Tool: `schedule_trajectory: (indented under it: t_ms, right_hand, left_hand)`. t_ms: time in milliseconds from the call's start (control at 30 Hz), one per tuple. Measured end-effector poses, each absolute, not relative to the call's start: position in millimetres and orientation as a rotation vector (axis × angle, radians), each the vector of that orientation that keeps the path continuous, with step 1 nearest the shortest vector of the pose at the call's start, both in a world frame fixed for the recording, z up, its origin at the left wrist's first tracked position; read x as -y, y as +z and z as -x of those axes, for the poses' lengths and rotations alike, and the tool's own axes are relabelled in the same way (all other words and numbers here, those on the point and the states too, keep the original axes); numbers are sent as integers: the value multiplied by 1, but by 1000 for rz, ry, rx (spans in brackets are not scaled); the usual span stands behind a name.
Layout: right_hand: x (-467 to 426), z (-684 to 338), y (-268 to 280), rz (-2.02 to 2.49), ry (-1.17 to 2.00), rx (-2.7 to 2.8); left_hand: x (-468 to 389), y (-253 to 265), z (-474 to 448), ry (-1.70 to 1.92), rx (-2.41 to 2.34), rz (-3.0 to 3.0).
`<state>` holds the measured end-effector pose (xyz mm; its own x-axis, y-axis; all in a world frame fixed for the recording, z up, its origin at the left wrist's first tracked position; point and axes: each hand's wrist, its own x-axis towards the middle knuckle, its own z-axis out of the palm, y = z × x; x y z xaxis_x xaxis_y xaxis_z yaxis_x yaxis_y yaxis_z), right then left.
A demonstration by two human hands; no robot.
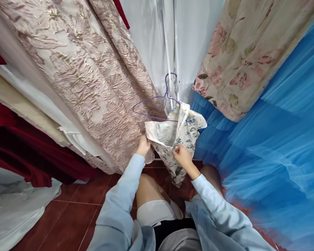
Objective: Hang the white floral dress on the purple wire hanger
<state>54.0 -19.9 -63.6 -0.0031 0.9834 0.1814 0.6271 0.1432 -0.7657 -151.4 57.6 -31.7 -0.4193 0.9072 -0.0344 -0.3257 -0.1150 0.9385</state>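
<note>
A white blouse with a blue and green floral print [189, 130] hangs by its right shoulder from a thin purple hanger [149, 116]. The hanger's left arm is bare, and its hook is up by a white strap. My left hand [143, 145] is closed on the blouse's left edge, near the open neckline. My right hand [182, 156] pinches the front of the blouse just below the neckline, thumb and fingers together. The lower part of the blouse dangles between my knees.
A pink and gold brocade gown [94, 80] hangs at left, with dark red velvet [15, 139] beyond it. Blue tulle [277, 157] and a floral cream cloth [232, 66] hang at right. White fabric [196, 35] is behind; red floor tiles [75, 216] lie below.
</note>
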Motion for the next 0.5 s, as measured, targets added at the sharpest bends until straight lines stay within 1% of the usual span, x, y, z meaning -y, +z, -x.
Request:
schedule_trajectory:
  t_ms: [100, 200, 300, 333, 400, 500]
  right_hand:
    - [18, -63, -62, 1359, 667, 1713]
    - [14, -68, -46, 1006, 1020, 1820]
    - [10, -78, -23, 848, 1326, 1851]
    - [9, -84, -14, 832, 1373, 1860]
    - [10, -102, 6, 811, 1414, 1864]
    - [17, -138, 41, 830, 1440, 1867]
  left_hand:
    - [-26, -46, 116, 1510, -1173, -877]
    - [-3, -34, 95, 1405, -1130, -1455]
    - [8, -8, 84, 1313, -1118, -1940]
    - [10, -2, 82, 1275, -1063, -1973]
    - [14, 3, 77, 1122, -866, -1856]
    - [22, -12, 72, 768, -647, -1530]
